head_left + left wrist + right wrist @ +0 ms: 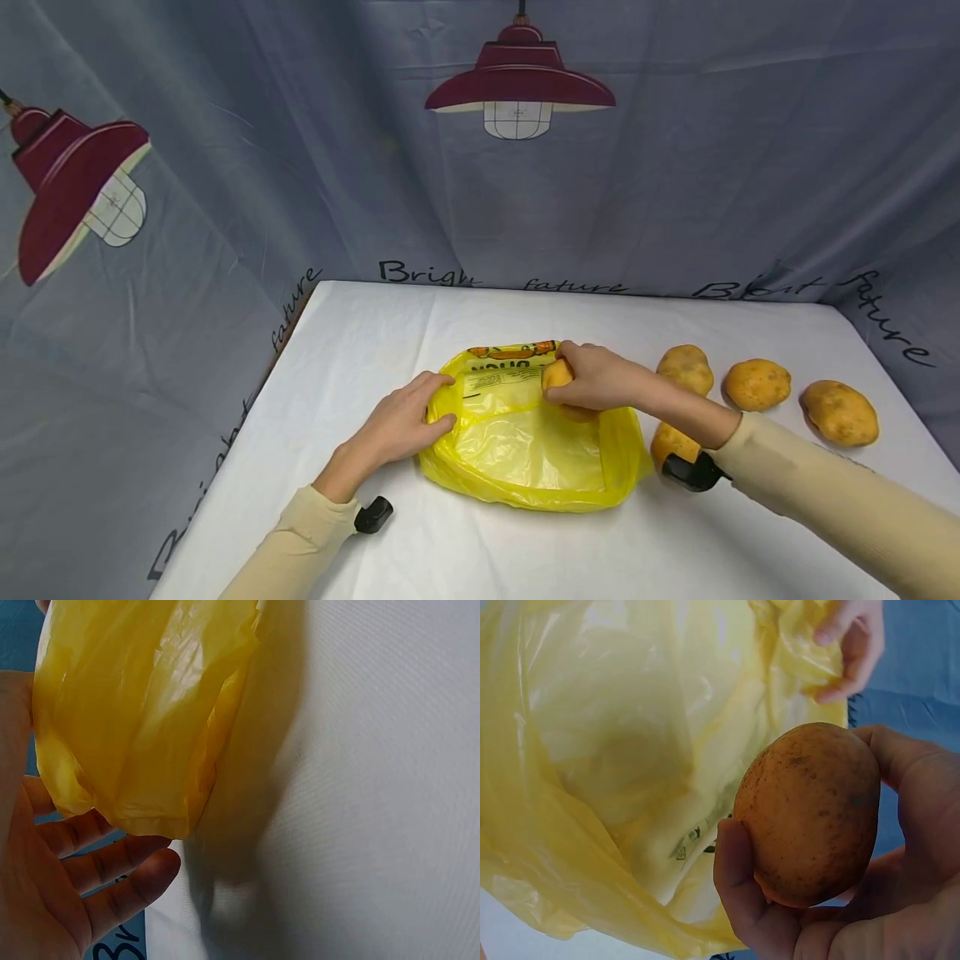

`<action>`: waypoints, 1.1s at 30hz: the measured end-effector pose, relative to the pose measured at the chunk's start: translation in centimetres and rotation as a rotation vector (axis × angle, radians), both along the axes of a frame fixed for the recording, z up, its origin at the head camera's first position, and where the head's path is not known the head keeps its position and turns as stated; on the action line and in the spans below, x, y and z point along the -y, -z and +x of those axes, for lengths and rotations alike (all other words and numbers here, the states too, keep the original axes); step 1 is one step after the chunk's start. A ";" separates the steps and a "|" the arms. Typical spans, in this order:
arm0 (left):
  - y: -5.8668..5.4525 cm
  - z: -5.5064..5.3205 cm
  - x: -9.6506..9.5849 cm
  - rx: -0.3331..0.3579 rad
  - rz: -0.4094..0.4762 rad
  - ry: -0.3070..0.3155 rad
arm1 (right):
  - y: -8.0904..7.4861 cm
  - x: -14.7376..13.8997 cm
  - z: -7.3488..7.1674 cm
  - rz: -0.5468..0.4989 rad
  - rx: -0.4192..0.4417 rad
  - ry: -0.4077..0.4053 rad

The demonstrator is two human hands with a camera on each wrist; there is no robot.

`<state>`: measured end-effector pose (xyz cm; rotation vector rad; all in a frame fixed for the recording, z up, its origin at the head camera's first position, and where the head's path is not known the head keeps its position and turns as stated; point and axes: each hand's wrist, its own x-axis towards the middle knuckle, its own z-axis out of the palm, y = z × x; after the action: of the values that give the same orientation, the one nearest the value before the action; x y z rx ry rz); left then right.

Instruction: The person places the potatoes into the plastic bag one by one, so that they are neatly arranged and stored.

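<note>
A yellow plastic bag (525,500) lies on the table with its mouth spread wide, printing along its far inner side. My left hand (408,417) holds the bag's left edge, thumb and index finger over the rim; in the left wrist view its other fingers (135,889) spread beside the bag's folds. Above the bag's far right part, my right hand (603,379) grips a potato (810,817) between thumb and fingers. Below that potato, another potato (579,413) shows partly in the head view, mostly covered by the hand.
To the right of the bag lie several potatoes: one at the back (686,369), one in the middle (757,384), one far right (840,412), and one (671,446) partly under the right forearm. A grey printed curtain (375,167) hangs behind the white table (360,333).
</note>
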<state>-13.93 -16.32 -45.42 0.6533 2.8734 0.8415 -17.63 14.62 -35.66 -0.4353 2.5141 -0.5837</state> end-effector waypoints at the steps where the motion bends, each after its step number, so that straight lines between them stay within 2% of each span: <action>1: 0.0 0.0 0.0 0.000 -0.001 0.000 | 0.1 0.2 -0.1 0.017 -0.006 -0.005; 7: -0.1 0.1 0.0 0.013 0.004 0.004 | 0.5 1.1 -0.2 0.102 -0.036 -0.017; 11: 0.0 0.1 0.1 0.016 0.001 0.005 | 1.3 1.6 -0.2 0.160 -0.066 -0.026; 33: 0.2 0.1 0.0 0.013 -0.014 0.019 | 4.5 2.5 0.4 0.439 -0.316 -0.082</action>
<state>-13.78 -16.30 -45.57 0.6708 2.8543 0.8186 -17.25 12.14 -40.12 -0.4882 2.8003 0.0839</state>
